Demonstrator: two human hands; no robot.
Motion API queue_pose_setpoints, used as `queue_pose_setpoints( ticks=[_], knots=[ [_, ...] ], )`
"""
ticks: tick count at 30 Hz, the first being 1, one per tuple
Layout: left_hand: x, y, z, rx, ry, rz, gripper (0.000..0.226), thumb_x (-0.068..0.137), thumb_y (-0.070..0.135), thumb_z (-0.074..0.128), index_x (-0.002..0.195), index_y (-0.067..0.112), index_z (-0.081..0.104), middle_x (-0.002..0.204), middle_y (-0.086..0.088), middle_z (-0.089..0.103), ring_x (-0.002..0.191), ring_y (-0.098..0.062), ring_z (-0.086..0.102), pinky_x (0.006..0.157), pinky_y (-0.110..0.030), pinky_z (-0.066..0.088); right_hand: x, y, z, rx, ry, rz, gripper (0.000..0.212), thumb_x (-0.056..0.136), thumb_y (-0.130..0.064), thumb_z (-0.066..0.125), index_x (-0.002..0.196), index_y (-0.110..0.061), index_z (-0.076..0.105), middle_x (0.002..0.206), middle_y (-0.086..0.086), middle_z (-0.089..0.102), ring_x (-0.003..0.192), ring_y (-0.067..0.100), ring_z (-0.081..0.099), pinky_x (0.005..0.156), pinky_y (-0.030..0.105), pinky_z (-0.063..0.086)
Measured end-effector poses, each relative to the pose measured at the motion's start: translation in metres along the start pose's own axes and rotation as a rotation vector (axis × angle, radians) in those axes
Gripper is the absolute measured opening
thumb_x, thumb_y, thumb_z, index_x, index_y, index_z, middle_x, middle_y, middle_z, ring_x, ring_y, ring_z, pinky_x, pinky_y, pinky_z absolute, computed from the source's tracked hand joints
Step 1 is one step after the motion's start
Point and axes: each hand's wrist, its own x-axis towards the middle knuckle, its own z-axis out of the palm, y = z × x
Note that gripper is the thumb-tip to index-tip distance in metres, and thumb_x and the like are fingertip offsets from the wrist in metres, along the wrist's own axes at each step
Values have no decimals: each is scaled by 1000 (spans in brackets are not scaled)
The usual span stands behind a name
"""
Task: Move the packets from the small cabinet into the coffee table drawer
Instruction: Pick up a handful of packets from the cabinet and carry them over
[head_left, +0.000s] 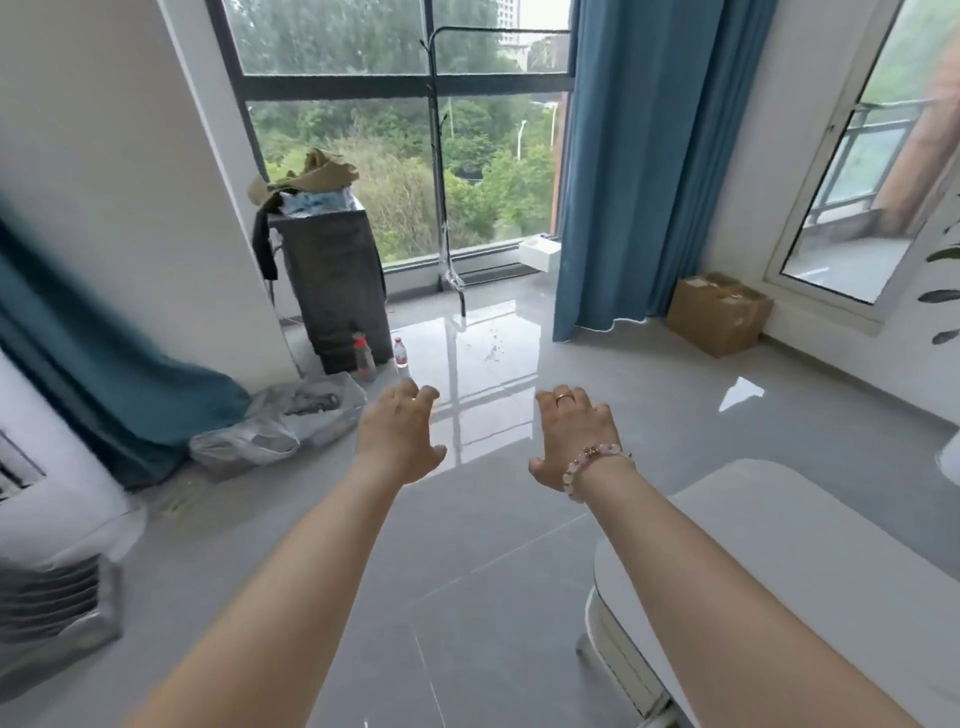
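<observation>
Evidently this is an empty-handed step of the job: both hands reach out in front over the grey floor and grasp nothing. The left hand (400, 436) has its fingers loosely bent and spread. The right hand (574, 434), with a ring and a bead bracelet at the wrist, hangs just as slack and apart from it. The dark small cabinet (332, 280) stands upright by the window, well ahead and to the left. A heap (311, 189) of brown paper and pale blue-and-white wrapped stuff lies on its top. Those may be the packets, though from here I cannot tell, and the cabinet's front shows no open door. Small bottles (365, 358) stand on the floor at its foot. The coffee table (779, 561) lies at the lower right, near the right forearm, with its white tabletop and a ribbed side in view, but no drawer can be made out, open or closed. As I judge it, the step in hand is the approach to the cabinet. The next move calls for going over to it, finding whether the packets lie on top or inside, and closing the fingers round them; the drawer will also need pulling open, which wants one free hand
</observation>
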Motion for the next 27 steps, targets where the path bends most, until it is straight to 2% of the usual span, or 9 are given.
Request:
queue_pose_setpoints(
  ticks=[6,13,19,23,27],
  knots=[
    [-35,-142,-34,57,19,-224,61,81,41,64,135,22,42,130,-4,42,121,-23,42,98,-36,40,43,-138,-28,21,70,-225,73,85,-43,58,142,-11,25,142,7,33,132,23,31,99,37,35],
    [-90,-291,-62,114,63,-473,61,83,41,63,137,22,41,131,-3,41,122,-21,41,94,-33,41,69,-298,-47,107,140,-492,66,83,-42,61,136,-15,34,138,5,39,130,23,34,104,40,31],
    [-140,-368,-60,121,9,-641,61,83,38,62,137,21,40,132,-4,40,121,-22,41,92,-33,42,72,-397,-41,117,101,-664,63,84,-38,62,135,-15,34,138,5,38,129,23,34,100,39,35],
    [-159,-398,-52,102,-34,-734,62,84,30,61,140,22,37,136,-4,39,124,-22,40,92,-32,41,77,-446,-38,129,108,-764,60,84,-38,62,133,-15,36,133,4,40,125,22,36,95,35,36],
    [-167,-426,-41,109,-59,-827,60,82,30,61,137,21,38,131,-4,42,120,-23,42,90,-32,42,92,-485,-33,143,110,-856,59,84,-36,61,133,-16,35,132,3,41,125,21,37,95,34,36]
  ],
)
